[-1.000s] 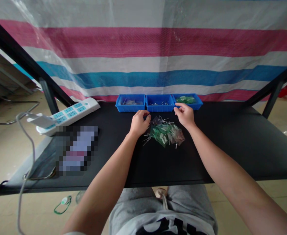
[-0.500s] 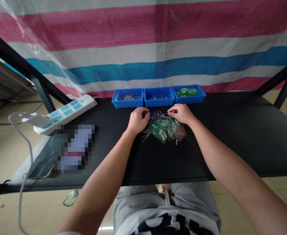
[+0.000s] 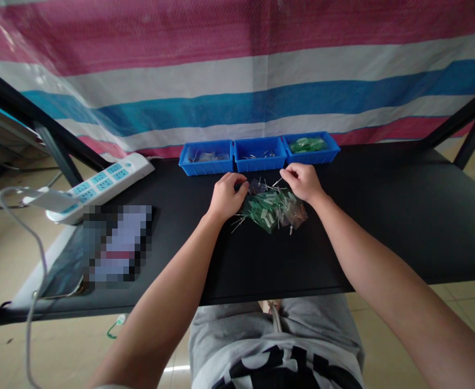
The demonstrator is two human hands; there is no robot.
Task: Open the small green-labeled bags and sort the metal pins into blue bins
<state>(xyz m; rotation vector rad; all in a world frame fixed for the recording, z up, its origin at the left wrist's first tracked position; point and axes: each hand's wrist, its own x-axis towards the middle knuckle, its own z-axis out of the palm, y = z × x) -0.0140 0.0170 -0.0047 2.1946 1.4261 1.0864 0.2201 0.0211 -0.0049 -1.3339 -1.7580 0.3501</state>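
A mixed pile (image 3: 267, 213) of green plastic pieces, small clear bags and thin metal pins that look like blind rivets lies on the black table. At its upper right, my right hand (image 3: 304, 182) pinches one thin rivet (image 3: 278, 182) between thumb and fingertips. Against the pile's left side rests my left hand (image 3: 226, 197), its fingers curled in towards the thumb; whatever is between them is hidden. Behind the hands stand three blue bins: the left bin (image 3: 206, 167) has clear bags, the middle bin (image 3: 260, 163) metal rivets, and the right bin (image 3: 313, 158) green pieces.
On the left lies a white power strip (image 3: 100, 186) with a charger and a grey cable (image 3: 39, 237) hanging over the front edge. A blurred-out flat object (image 3: 122, 243) is near it. A striped sheet (image 3: 237, 75) hangs behind the black table (image 3: 403, 216).
My right hand has risen slightly from the pile, with the rivet now tilted in its pinch. My left hand stays by the pile. The camera view has shifted a little.
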